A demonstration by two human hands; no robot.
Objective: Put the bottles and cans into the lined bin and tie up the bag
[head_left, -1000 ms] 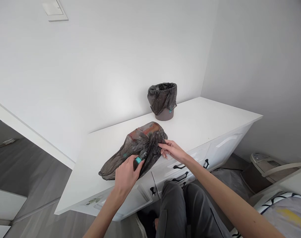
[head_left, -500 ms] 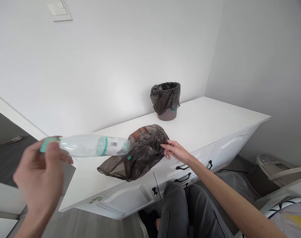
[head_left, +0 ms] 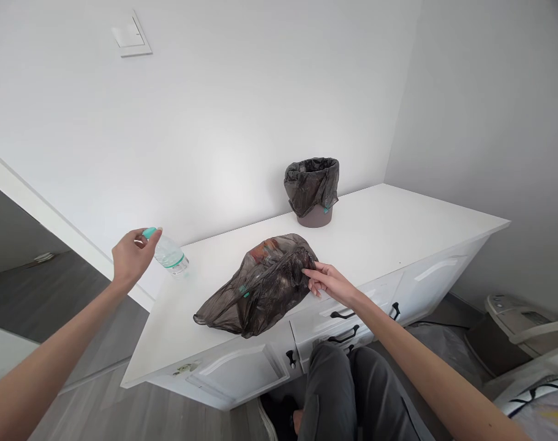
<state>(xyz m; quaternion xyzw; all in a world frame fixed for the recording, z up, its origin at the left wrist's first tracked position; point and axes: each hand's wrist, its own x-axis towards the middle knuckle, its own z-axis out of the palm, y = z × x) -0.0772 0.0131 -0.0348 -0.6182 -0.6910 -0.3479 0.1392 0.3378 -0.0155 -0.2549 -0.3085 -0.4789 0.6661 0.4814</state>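
My left hand [head_left: 134, 254] grips a clear plastic bottle [head_left: 171, 257] by its turquoise cap. The bottle leans slightly at the counter's back left; its base is at or just over the white top. On the middle of the counter lies a dark, see-through garbage bag [head_left: 269, 288] with reddish items showing through it. At the bag's right end, the fingers of my right hand [head_left: 327, 282] are pinched on the gathered plastic. What else the bag holds is hard to make out.
Behind the bag, a small brown trash bin [head_left: 315, 217] with a dark liner stands against the wall. The white counter [head_left: 416, 226] has drawers and doors with black handles below its front edge. A grey-beige appliance [head_left: 512, 331] sits low at the right.
My left hand has carried the bottle from near the camera, where it was lying sideways, forward to the counter's back left and turned it upright. My right hand has stayed at the bag.
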